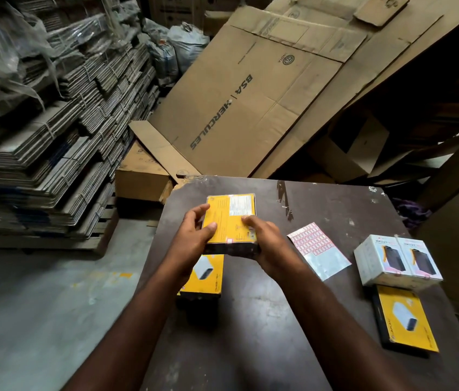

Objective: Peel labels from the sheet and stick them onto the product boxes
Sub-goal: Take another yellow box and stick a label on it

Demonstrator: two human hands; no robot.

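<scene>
On the dark bench (279,328), nearest on the right, a yellow box (407,317) lies flat. Just beyond it two white boxes (394,258) stand side by side, touching. At the left edge another yellow box (208,276) lies partly under the left forearm. Above it, both hands hold a yellow product box (229,218) level, printed back upward. The left grip (194,235) curls round its left side with the thumb on top; the right grip (265,244) clasps its right side with fingertips pressed on the top face. A small label (229,240) sits at the box's near edge. The label sheet (317,249) lies flat between the held box and the white boxes. Beyond the bench leans a flattened carton (250,103), with stacked cardboard bundles (53,136) to the left.
</scene>
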